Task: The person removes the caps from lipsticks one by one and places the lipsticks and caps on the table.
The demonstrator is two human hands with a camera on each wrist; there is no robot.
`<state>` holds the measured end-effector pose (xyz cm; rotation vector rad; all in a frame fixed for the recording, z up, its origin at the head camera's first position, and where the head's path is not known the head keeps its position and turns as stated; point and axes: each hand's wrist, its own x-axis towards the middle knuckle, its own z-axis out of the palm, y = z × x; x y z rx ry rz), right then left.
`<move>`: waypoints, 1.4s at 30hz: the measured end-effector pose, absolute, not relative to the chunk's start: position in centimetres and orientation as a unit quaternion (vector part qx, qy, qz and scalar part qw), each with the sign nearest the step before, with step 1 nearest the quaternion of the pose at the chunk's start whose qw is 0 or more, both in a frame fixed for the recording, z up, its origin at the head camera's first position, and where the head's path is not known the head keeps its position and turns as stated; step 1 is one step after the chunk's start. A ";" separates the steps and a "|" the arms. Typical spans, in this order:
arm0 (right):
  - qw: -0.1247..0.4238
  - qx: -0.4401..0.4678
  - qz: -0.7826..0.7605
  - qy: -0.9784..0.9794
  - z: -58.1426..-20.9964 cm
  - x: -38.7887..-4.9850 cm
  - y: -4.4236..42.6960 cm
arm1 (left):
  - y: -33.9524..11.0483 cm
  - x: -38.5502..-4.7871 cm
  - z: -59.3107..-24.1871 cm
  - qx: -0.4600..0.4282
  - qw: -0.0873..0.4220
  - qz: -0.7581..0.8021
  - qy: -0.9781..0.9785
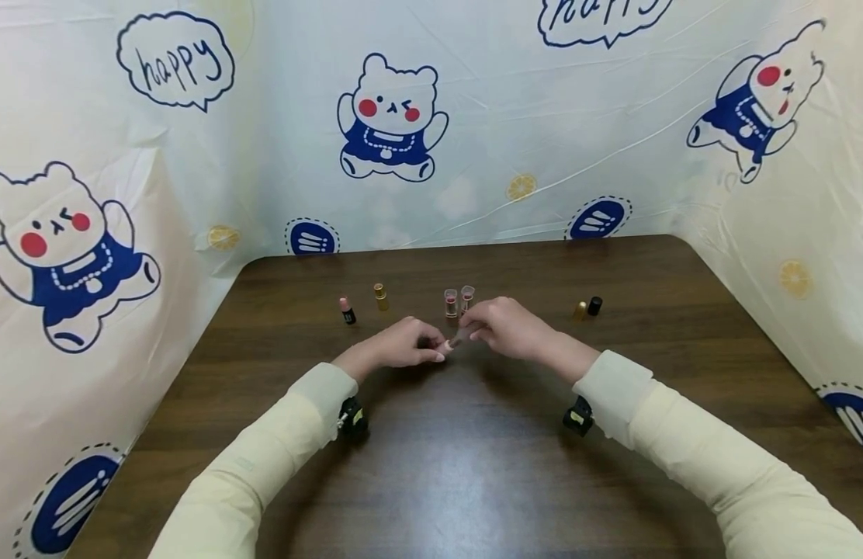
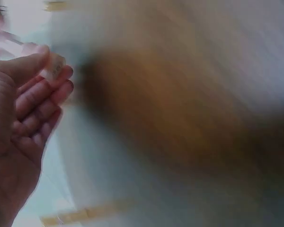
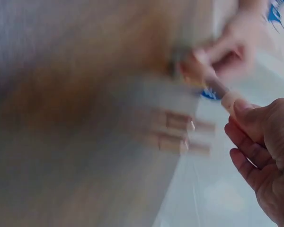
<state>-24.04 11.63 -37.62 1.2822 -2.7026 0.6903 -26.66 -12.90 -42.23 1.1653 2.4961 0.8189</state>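
Observation:
Between my two hands is a slim lipstick tube (image 1: 454, 342), pale pink at its ends with a darker, see-through-looking middle. My left hand (image 1: 402, 342) pinches one end between thumb and fingers; in the left wrist view that pale end (image 2: 54, 68) pokes out past the thumb. The other end (image 3: 230, 101) is pinched by my right hand (image 1: 508, 328), seen close in the right wrist view. Whether the tube is one piece or two cannot be told. Two clear-capped lipsticks, one (image 1: 450, 303) left of the other (image 1: 467, 296), stand just behind my right fingers.
On the left stand an uncapped pink lipstick (image 1: 347, 311) with a black base and a gold lipstick tube (image 1: 381, 297). A small gold cap (image 1: 580, 310) and a black cap (image 1: 595, 306) are farther right. A printed curtain (image 1: 473, 140) surrounds the brown table (image 1: 431, 466).

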 end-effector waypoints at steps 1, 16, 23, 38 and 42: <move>0.038 0.410 0.231 -0.882 -37.4 -24.1 12.0 | -13.2 -26.6 -42.3 0.399 0.135 0.280 0.862; 0.028 0.378 0.254 -0.890 -36.3 -24.3 12.8 | -13.4 -26.9 -42.3 0.388 0.113 0.288 0.868; 0.010 0.366 0.253 -0.895 -36.3 -24.3 13.0 | -13.5 -26.7 -41.9 0.376 0.104 0.300 0.870; 0.020 0.359 0.214 -0.908 -36.6 -24.6 13.4 | -14.2 -26.4 -41.8 0.344 0.096 0.318 0.878; 0.027 0.354 0.206 -0.912 -36.7 -24.8 13.6 | -14.4 -26.4 -41.7 0.335 0.092 0.325 0.880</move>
